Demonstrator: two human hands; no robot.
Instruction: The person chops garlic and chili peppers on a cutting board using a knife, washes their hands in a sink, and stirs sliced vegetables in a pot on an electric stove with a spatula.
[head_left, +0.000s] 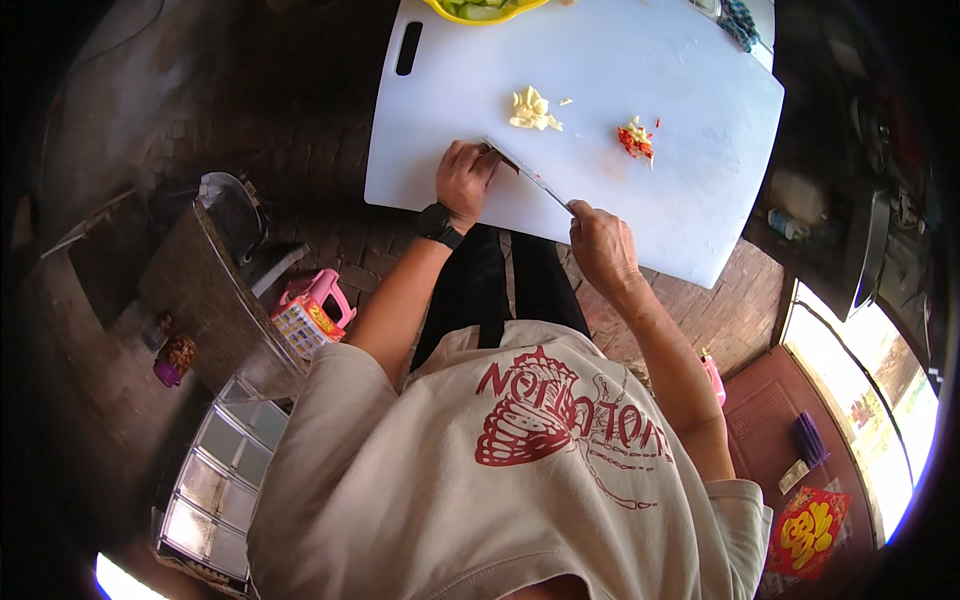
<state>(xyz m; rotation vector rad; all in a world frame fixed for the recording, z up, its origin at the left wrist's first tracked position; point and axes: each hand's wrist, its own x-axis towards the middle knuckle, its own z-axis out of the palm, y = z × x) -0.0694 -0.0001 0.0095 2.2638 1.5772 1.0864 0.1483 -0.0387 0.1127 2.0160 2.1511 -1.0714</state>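
My right hand (604, 246) grips the handle of a kitchen knife (529, 174), whose blade slants up and left over a white plastic cutting board (465, 90). Beside the blade's far end, my left hand (465, 180), with a black watch on its wrist, presses bent fingers on a small dark reddish piece (511, 164); its kind cannot be told. Beyond the knife lies a small pile of pale sliced garlic (531, 111). To its right sits a smaller heap of chopped red chili (636, 141) with pale bits in it.
A yellow bowl (487, 18) of green vegetable pieces stands at the board's far edge. A knitted blue cloth (739, 25) lies at the far right corner. On the left are a pink plastic stool (322, 289) and a dark counter (217, 277). A red door (780, 427) is at lower right.
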